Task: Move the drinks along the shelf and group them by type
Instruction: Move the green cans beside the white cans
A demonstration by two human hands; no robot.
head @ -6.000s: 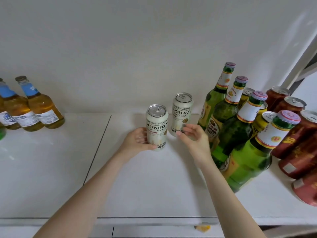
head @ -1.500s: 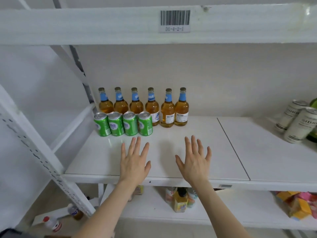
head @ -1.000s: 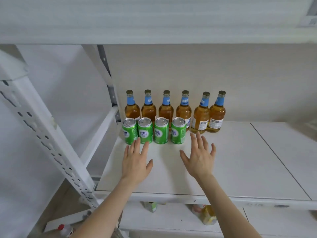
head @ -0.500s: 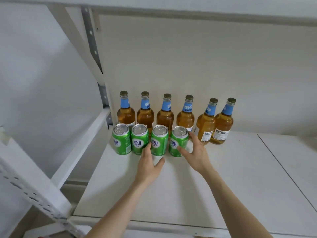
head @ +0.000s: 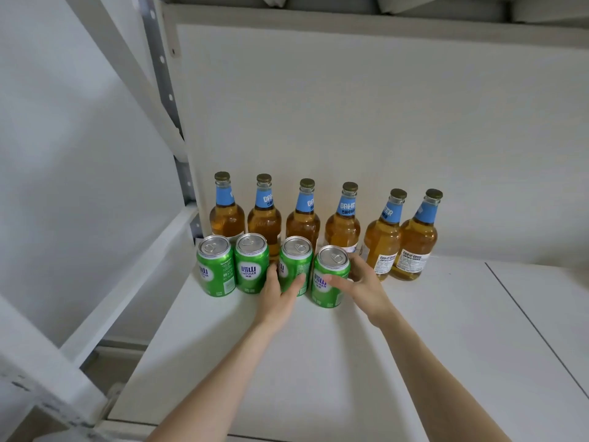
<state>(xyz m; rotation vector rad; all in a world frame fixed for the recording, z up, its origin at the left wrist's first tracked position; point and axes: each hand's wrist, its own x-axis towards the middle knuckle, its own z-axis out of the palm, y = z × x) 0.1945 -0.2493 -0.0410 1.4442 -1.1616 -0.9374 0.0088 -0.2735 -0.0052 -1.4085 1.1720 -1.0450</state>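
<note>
hands gripping green cans, open shelf rightward

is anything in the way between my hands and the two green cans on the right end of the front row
Nothing visible. The left hand is already wrapped around the third green can, and the right hand is on the fourth green can. The amber bottles stand behind the cans, not between.

Six amber bottles with blue neck labels stood in the back row, and four green cans stood in front of them; two hands reached in, and further drinks may have sat beyond the frame's right edge
</note>
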